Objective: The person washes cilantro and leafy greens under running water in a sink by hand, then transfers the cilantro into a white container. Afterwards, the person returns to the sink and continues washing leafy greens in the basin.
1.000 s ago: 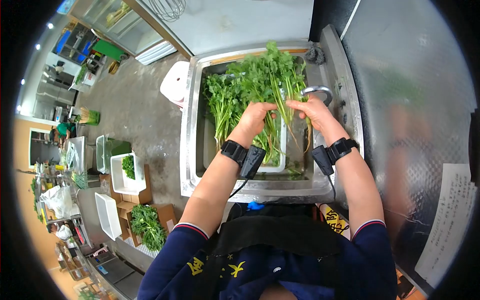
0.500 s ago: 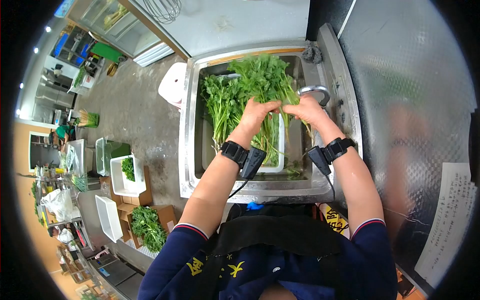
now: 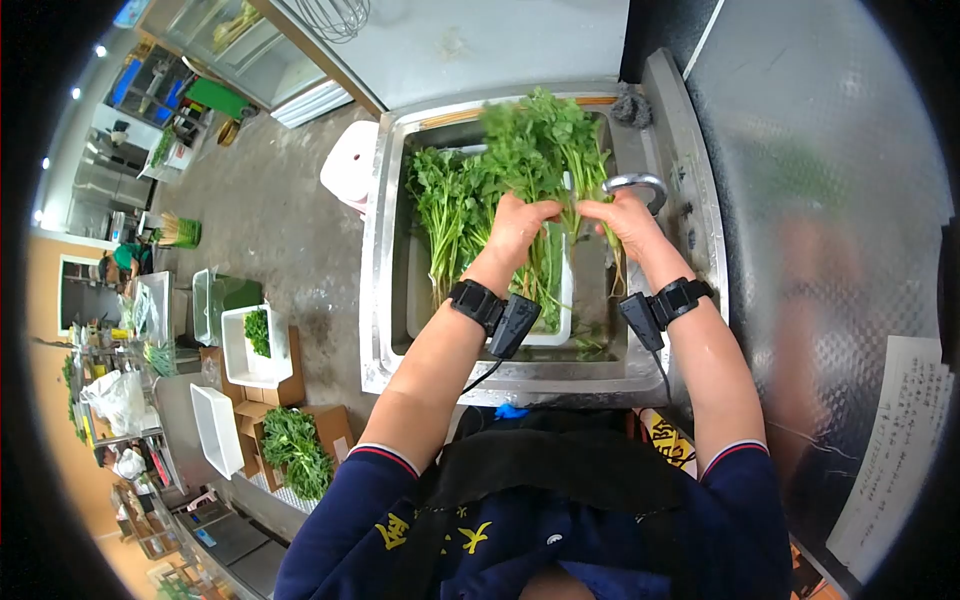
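Note:
My left hand (image 3: 517, 225) is closed around the stems of a bunch of leafy greens (image 3: 520, 150), which look like celery or coriander. Close beside it, my right hand (image 3: 628, 225) grips a smaller part of the same greens, thumb turned inward, with thin stems hanging below it. Both hands are over a metal sink (image 3: 380, 300). More long-stemmed greens (image 3: 440, 200) lie along the sink's left side. Under the hands, a white basin (image 3: 566, 310) shows partly, its inside mostly covered by stems. Loose leaves (image 3: 595, 345) lie at the sink's lower right.
A curved metal faucet (image 3: 640, 181) arches beside my right hand. A dark scrubber (image 3: 630, 108) sits on the sink's back corner. Left of the sink are a pink-white container (image 3: 350, 160), white bins (image 3: 217, 430) and boxed greens (image 3: 297, 455). A person (image 3: 128, 258) is far left.
My right hand has moved slightly right, carrying some greens, and leaves and stems now spread between the hands. My left hand has shifted a little right, still gripping the bunch.

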The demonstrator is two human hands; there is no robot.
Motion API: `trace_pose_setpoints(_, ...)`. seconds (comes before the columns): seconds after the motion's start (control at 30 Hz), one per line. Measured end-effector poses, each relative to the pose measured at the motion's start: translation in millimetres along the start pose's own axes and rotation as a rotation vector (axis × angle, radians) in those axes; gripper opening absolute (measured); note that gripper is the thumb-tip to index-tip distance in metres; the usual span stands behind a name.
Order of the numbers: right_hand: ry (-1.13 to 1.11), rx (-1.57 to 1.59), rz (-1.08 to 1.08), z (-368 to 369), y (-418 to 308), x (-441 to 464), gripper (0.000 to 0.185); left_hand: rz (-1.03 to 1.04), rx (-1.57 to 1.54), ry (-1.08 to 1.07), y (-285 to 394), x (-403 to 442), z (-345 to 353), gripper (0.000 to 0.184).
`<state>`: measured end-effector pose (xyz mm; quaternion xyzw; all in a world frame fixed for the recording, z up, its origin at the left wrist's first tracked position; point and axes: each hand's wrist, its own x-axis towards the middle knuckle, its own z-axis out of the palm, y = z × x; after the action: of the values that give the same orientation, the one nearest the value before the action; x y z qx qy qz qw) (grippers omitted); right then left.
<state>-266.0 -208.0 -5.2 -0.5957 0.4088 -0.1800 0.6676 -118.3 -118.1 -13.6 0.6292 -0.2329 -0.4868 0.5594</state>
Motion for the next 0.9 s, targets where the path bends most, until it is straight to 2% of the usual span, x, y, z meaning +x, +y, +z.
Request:
trace_pose_setpoints(0.2,0.093,0.013,0.058,-1.6,-1.4,2.8,0.028,0.017,-0.102,-0.006,-1.3,2.3,5.3,0.013)
trace_pose_setpoints(0.33,0.070,-0.080,0.044,2.4,-8.5,-1.5,0.029,0.050,-0.063,0.033,-5.7,5.2,8.7,0.012)
trace_pose_setpoints(0.43,0.050,-0.077,-0.005,-0.3,-8.8,-1.7,0.030,0.058,-0.060,-0.022,-4.8,3.9,8.7,0.012)
trace_pose_setpoints(0.6,0.134,0.023,0.008,0.6,-5.4,-1.2,0.032,0.008,-0.175,-0.024,-2.0,-2.8,7.2,0.014)
trace_pose_setpoints(0.73,0.072,-0.021,0.027,0.4,-2.4,0.6,0.034,-0.039,-0.164,-0.048,-1.4,-1.3,7.5,0.015)
trace_pose_setpoints(0.8,0.025,0.003,-0.022,-0.7,1.9,2.6,0.034,-0.080,0.004,0.006,-1.4,1.2,5.6,0.014)
trace_pose_setpoints(0.9,0.108,0.065,-0.035,-4.4,5.5,3.4,0.032,-0.042,-0.047,0.053,-3.2,3.9,7.1,0.014)
